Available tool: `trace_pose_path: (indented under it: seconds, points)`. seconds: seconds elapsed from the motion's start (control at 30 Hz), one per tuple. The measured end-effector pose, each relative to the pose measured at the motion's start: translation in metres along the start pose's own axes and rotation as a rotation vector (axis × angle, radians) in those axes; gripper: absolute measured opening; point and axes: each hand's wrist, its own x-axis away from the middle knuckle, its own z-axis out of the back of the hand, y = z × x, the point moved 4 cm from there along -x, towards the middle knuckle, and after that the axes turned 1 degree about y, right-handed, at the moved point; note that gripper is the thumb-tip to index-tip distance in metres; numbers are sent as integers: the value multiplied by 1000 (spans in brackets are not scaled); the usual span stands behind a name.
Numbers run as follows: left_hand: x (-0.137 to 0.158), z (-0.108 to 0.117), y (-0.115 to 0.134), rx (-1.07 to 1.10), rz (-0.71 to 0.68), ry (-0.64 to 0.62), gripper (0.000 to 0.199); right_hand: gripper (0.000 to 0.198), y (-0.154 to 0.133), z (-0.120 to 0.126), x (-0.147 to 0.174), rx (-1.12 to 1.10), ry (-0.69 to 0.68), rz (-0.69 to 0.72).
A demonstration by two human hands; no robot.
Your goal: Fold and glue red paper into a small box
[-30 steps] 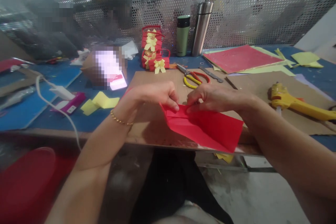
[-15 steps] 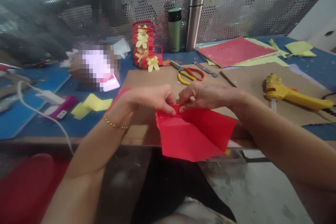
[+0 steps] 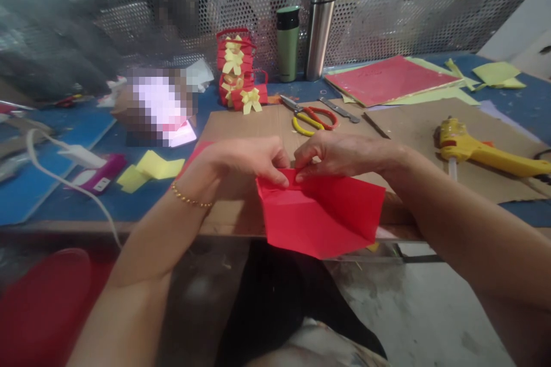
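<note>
A folded piece of red paper [image 3: 318, 218] hangs at the table's front edge, its right side bent up like a wall. My left hand [image 3: 262, 157] pinches its far edge, thumb on the near face. Close beside it, my right hand [image 3: 327, 155] pinches the same edge, the two thumbs a little apart. The fingers behind the paper are partly hidden. Just beyond my hands, scissors [image 3: 307, 117] with yellow and red handles lie on a cardboard sheet [image 3: 228, 126], next to a grey metal tool [image 3: 340, 110].
Small red paper bags with yellow bows [image 3: 236, 71] stand stacked at the back, left of a green tumbler [image 3: 287, 43] and a steel flask [image 3: 321, 31]. On the right lies a yellow glue gun [image 3: 482, 152]. A power strip [image 3: 97, 172] with a white cable sits left, by yellow paper [image 3: 157, 166].
Both hands keep their pinch on the red paper and have hardly moved. The camera view has shifted slightly.
</note>
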Motion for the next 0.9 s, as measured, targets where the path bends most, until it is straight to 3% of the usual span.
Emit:
trace_pose_path:
  seconds: [0.1, 0.27, 0.5, 0.9]
  points:
    - [0, 0, 0, 19, 21, -3, 18, 21, -2, -1, 0, 71, -63, -32]
    - [0, -1, -2, 34, 59, -43, 14, 21, -5, -1, 0, 77, -54, -29]
    - [1, 4, 0, -82, 58, 16, 43, 20, -2, 0, -1, 82, -32, -25]
    - [-3, 2, -2, -54, -6, 19, 37, 23, 2, -3, -4, 46, -40, -57]
